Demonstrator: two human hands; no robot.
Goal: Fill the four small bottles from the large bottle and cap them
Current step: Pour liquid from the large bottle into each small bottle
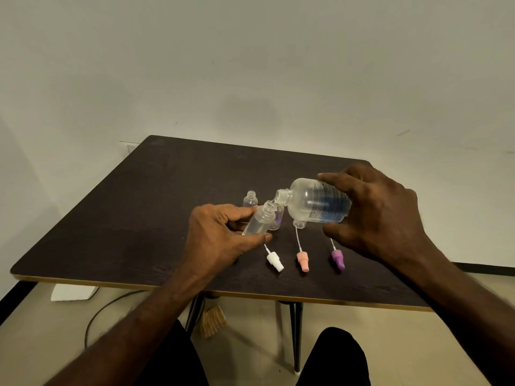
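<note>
Mid-frame: right hand (373, 215) tips large bottle (317, 201) into small bottle (260, 220) gripped by left hand (217, 232). Pouring underway; no caps on — white (274, 261), pink (303, 261), purple (338, 259) sprayers lie below.

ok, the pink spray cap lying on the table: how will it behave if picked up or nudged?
The pink spray cap looks small and plastic, so probably very light. Its thin dip tube runs long and slightly bent, so it will likely flex and swing when lifted. Lying on its side on the table, the rounded body may roll or pivot if nudged.
</note>
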